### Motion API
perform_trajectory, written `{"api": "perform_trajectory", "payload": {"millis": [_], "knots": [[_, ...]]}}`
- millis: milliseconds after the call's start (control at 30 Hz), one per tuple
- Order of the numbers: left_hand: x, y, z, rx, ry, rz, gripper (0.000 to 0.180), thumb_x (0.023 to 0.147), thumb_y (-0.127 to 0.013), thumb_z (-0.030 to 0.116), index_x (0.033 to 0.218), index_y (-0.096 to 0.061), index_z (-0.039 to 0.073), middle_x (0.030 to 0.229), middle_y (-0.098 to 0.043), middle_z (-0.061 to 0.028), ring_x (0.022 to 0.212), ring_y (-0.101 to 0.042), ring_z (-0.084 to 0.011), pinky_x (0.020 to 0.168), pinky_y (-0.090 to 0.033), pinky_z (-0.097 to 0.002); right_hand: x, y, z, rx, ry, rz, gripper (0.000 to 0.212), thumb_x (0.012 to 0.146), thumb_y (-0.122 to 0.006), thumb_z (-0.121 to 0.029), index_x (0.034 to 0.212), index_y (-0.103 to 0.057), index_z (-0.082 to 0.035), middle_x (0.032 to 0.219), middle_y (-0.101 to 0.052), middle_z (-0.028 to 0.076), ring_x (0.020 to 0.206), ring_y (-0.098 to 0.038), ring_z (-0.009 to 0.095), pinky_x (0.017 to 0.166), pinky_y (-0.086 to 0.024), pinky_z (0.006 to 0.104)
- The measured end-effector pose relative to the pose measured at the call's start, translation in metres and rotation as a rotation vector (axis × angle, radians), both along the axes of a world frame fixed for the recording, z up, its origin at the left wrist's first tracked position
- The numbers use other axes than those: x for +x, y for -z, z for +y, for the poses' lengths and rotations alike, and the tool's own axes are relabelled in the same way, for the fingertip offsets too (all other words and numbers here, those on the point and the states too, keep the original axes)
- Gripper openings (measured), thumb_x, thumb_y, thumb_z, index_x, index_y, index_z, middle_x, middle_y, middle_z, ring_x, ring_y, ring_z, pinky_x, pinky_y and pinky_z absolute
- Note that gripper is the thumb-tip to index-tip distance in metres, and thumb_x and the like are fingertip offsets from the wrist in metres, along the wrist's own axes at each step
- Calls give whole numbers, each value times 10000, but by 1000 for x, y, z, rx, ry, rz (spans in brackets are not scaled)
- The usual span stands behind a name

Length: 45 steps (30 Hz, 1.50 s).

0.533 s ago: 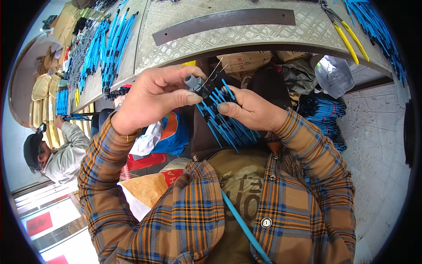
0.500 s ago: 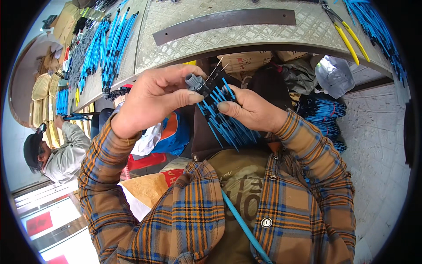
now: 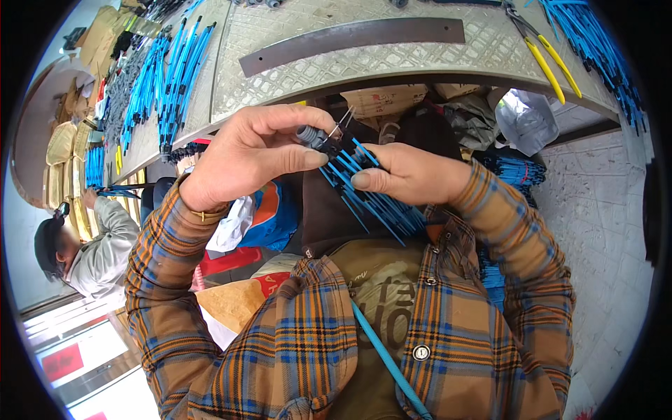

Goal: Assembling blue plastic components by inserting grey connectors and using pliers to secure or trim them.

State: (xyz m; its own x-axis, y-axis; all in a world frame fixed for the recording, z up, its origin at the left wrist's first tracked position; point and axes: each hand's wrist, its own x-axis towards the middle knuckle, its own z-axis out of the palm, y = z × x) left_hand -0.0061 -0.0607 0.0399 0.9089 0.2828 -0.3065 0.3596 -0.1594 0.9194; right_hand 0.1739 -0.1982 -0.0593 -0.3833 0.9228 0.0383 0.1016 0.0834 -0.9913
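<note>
My left hand [image 3: 252,157] pinches a small grey connector [image 3: 310,135] between thumb and forefinger, in front of my chest. My right hand [image 3: 409,173] grips a bundle of thin blue tubes [image 3: 371,199] that fans down toward my shirt; their upper ends meet the connector. A thin metal pin sticks up beside the connector. Both hands are below the near edge of a metal workbench [image 3: 364,63].
On the bench lie a long dark metal strip [image 3: 350,35], yellow-handled pliers [image 3: 542,59], and blue tube bundles at left [image 3: 168,77] and right [image 3: 598,42]. Cardboard boxes [image 3: 388,98] and a plastic bag [image 3: 525,119] sit under it. Another person [image 3: 84,245] works at left.
</note>
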Motion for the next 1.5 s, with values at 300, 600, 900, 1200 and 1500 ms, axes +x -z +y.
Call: {"api": "perform_trajectory", "payload": {"millis": [300,600,900,1200,1500], "knots": [[8,18,-6,-112,-85,-121,255,856,-604,-35,1108,-573,-14,1003,-606,-20,912,-562,-57,787,-462,-193,9,20,13,-97,-44,86,525,932,-439,-536,1048,-550,-37,871,-610,80,847,-591,174,774,-480,315],[14,27,-1,-111,-192,-186,184,857,-603,-26,1039,-584,-7,971,-614,-24,897,-567,-70,808,-463,-216,-38,29,-6,445,819,-286,432,916,-497,-435,1020,-473,-16,749,-580,169,724,-599,375,644,-473,437],[9,26,12,-169,-124,-147,323,856,-587,-41,1161,-501,26,1075,-628,-93,949,-591,-118,844,-468,-237,6,30,17,49,133,37,492,955,-388,-509,840,-489,-41,652,-501,112,609,-534,234,592,-449,342],[1,80,-19,-293,-397,-372,398,958,-509,240,1239,-446,-36,1147,-602,-158,1104,-549,-194,986,-398,-328,-11,21,8,46,329,-212,426,975,-372,-428,845,-450,-31,705,-534,196,692,-558,386,616,-442,442],[19,89,-33,58,-442,-385,277,967,-485,220,1088,-472,-29,1028,-639,-127,907,-587,-141,841,-456,-286,-16,5,0,27,421,-363,369,975,-384,-356,921,-481,-4,761,-600,220,754,-600,408,657,-474,490]]}}
